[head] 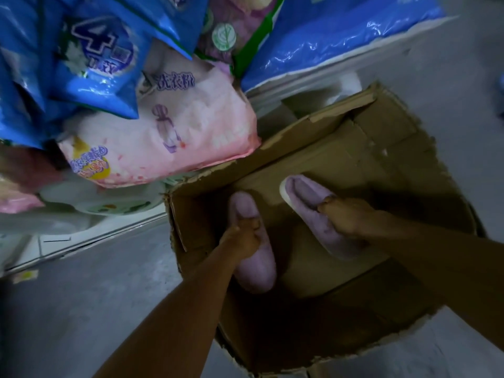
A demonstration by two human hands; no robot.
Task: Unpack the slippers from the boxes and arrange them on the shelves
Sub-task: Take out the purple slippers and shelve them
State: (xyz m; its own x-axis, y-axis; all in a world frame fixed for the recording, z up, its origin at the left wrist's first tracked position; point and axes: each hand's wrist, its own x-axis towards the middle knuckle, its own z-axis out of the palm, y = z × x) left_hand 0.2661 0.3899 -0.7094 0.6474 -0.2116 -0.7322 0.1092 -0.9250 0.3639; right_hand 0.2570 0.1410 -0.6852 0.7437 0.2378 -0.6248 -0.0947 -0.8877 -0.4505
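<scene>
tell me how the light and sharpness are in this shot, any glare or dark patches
Head view: dim overall, and the inside of the cardboard box sinks into deep shadow. Head view: white glare streaks on the blue pack at top right. Head view: soft throughout, so the left hand on the left slipper and the right hand on the right slipper lack fine detail. Lines bend toward the edges.

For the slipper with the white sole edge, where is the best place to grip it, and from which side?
Grip the right slipper at its middle, where the opening gives an edge to pinch, coming from the heel side, as the right hand does; its toe points away.
</scene>
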